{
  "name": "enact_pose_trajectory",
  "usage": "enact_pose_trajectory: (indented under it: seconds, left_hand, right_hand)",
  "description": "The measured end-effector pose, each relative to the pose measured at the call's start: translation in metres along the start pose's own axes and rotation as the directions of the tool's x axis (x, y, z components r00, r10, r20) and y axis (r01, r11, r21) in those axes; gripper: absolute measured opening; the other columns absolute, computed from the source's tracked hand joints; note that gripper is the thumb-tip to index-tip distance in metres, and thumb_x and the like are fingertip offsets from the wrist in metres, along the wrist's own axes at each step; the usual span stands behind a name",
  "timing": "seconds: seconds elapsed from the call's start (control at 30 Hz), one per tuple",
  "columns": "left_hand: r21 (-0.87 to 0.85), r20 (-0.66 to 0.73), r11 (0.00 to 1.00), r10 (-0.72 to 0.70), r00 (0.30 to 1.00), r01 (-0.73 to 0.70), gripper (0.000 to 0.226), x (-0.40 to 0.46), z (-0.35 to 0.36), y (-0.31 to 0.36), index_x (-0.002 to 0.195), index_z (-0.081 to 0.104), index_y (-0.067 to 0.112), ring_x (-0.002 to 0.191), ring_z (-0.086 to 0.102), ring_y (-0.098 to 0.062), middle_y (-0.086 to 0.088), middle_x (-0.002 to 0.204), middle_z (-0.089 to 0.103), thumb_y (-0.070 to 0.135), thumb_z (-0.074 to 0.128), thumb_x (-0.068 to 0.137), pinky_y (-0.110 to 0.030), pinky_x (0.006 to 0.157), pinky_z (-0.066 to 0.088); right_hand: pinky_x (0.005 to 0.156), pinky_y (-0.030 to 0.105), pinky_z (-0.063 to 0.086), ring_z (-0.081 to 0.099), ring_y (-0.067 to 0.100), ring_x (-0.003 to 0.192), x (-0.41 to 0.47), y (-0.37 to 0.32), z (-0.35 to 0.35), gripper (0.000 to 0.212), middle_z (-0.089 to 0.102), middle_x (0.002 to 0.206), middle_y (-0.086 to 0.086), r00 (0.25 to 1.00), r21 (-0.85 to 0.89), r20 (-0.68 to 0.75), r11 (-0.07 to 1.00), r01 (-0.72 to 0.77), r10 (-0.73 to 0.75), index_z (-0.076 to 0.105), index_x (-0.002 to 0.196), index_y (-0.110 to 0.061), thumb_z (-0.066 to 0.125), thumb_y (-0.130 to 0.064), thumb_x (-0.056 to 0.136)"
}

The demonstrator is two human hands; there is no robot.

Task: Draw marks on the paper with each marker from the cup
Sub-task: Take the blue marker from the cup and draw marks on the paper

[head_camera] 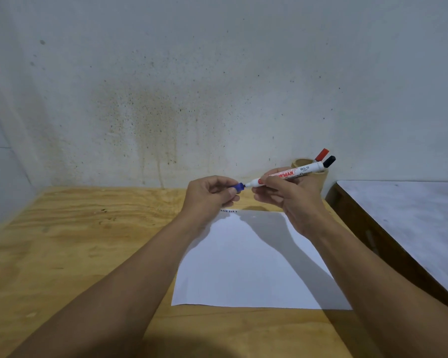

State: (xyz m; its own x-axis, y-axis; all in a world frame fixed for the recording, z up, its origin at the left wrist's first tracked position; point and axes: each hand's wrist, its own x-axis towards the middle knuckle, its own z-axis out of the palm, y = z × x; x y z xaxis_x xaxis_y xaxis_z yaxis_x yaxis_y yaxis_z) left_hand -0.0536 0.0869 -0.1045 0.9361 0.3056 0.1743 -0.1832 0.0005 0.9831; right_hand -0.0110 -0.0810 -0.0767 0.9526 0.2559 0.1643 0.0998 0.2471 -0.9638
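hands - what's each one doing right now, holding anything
Left hand: closed on the blue cap, at the marker's tip.
Right hand: closed on the white marker, held above the paper.

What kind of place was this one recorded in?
Probably a plain workroom or home corner: a bare plywood table pushed against a stained, speckled wall, with a second table beside it on the right.

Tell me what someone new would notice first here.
Both hands meet mid-frame above the paper: the right hand holds a white marker, the left hand grips its blue cap. Behind them, a cup holds a red-ended marker by the stained wall.
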Motion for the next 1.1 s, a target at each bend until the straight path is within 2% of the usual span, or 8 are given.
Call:
enact_pose_trajectory:
  seconds: [0.2, 0.33, 0.53, 0.63, 0.7, 0.77, 0.9, 1.1]
  left_hand:
    - [0.007, 0.044, 1.0, 0.004, 0.999, -0.005, 0.013, -0.004, 0.015, 0.01, 0.086, 0.071, 0.007, 0.067, 0.068, -0.018, -0.012, 0.079, 0.071, -0.003, 0.064, 0.082, -0.025, 0.071, 0.058]
    - [0.037, 0.045, 0.999, -0.006, 0.999, 0.004, 0.01, -0.006, 0.02, 0.017, 0.088, 0.071, 0.002, 0.062, 0.065, -0.014, -0.014, 0.075, 0.07, -0.003, 0.065, 0.081, -0.021, 0.063, 0.056]
    - [0.047, 0.031, 0.999, 0.003, 1.0, -0.004, 0.008, -0.005, 0.038, 0.027, 0.085, 0.07, -0.002, 0.052, 0.061, -0.009, -0.013, 0.068, 0.066, -0.007, 0.065, 0.08, -0.016, 0.055, 0.052]
    - [0.032, 0.024, 0.999, 0.006, 1.0, -0.006, 0.008, -0.005, 0.048, 0.025, 0.08, 0.07, 0.002, 0.055, 0.062, -0.014, -0.01, 0.066, 0.067, -0.006, 0.067, 0.079, -0.019, 0.056, 0.055]
    - [-0.012, 0.036, 1.0, -0.022, 0.999, 0.022, 0.006, -0.006, 0.057, 0.023, 0.08, 0.07, 0.003, 0.057, 0.062, -0.018, -0.011, 0.066, 0.068, -0.003, 0.069, 0.078, -0.022, 0.058, 0.057]
    - [-0.004, 0.082, 0.999, -0.051, 0.995, 0.052, 0.01, -0.008, 0.068, 0.022, 0.084, 0.069, 0.002, 0.057, 0.064, -0.02, -0.011, 0.067, 0.069, 0.003, 0.074, 0.075, -0.025, 0.059, 0.058]
    - [0.268, 0.12, 0.963, -0.017, 0.993, -0.016, 0.026, -0.003, 0.085, 0.012, 0.09, 0.067, 0.01, 0.066, 0.066, -0.017, -0.004, 0.072, 0.07, 0.023, 0.08, 0.071, -0.03, 0.066, 0.052]
    - [0.653, 0.199, 0.711, 0.172, 0.965, -0.261, 0.036, 0.015, 0.099, 0.007, 0.116, 0.063, 0.014, 0.113, 0.058, -0.021, -0.003, 0.12, 0.065, 0.021, 0.067, 0.081, -0.032, 0.095, 0.045]
  right_hand:
    - [0.072, 0.041, 0.062, 0.075, 0.035, 0.08, -0.006, -0.009, -0.01, 0.018, 0.073, 0.09, 0.026, 0.999, -0.155, 0.006, 0.987, 0.043, -0.042, 0.065, 0.092, 0.001, 0.077, -0.003, 0.078]
    - [0.063, 0.038, 0.057, 0.074, 0.032, 0.074, -0.007, -0.016, -0.016, 0.014, 0.075, 0.084, 0.021, 0.996, -0.252, 0.02, 0.964, 0.089, -0.087, 0.067, 0.077, -0.011, 0.081, -0.009, 0.074]
    - [0.058, 0.031, 0.048, 0.065, 0.019, 0.062, -0.009, -0.022, -0.025, 0.02, 0.073, 0.078, 0.017, 0.999, -0.219, 0.025, 0.974, 0.05, -0.046, 0.07, 0.088, 0.004, 0.079, -0.011, 0.077]
    - [0.053, 0.026, 0.045, 0.059, 0.011, 0.055, -0.007, -0.021, -0.03, 0.025, 0.068, 0.064, 0.002, 0.998, -0.266, 0.032, 0.962, 0.053, -0.046, 0.066, 0.091, 0.007, 0.076, -0.014, 0.082]
    - [0.06, 0.033, 0.051, 0.058, 0.013, 0.061, -0.007, -0.018, -0.032, 0.021, 0.064, 0.065, -0.002, 1.0, -0.305, 0.004, 0.952, 0.023, -0.023, 0.066, 0.088, -0.001, 0.066, -0.022, 0.091]
    - [0.078, 0.046, 0.056, 0.061, 0.018, 0.07, -0.006, -0.016, -0.036, 0.023, 0.064, 0.074, 0.002, 0.999, -0.288, -0.034, 0.957, -0.039, 0.03, 0.06, 0.087, -0.008, 0.056, -0.028, 0.097]
    - [0.082, 0.054, 0.058, 0.07, 0.027, 0.075, 0.0, -0.031, -0.057, 0.02, 0.068, 0.084, 0.011, 0.99, -0.298, -0.141, 0.954, -0.028, -0.015, 0.057, 0.102, -0.004, 0.049, -0.022, 0.1]
    - [0.05, 0.033, 0.058, 0.06, 0.02, 0.056, 0.011, -0.087, -0.092, 0.022, 0.062, 0.076, 0.006, 0.965, -0.701, -0.182, 0.713, 0.007, -0.188, 0.069, 0.102, -0.013, 0.056, -0.031, 0.097]
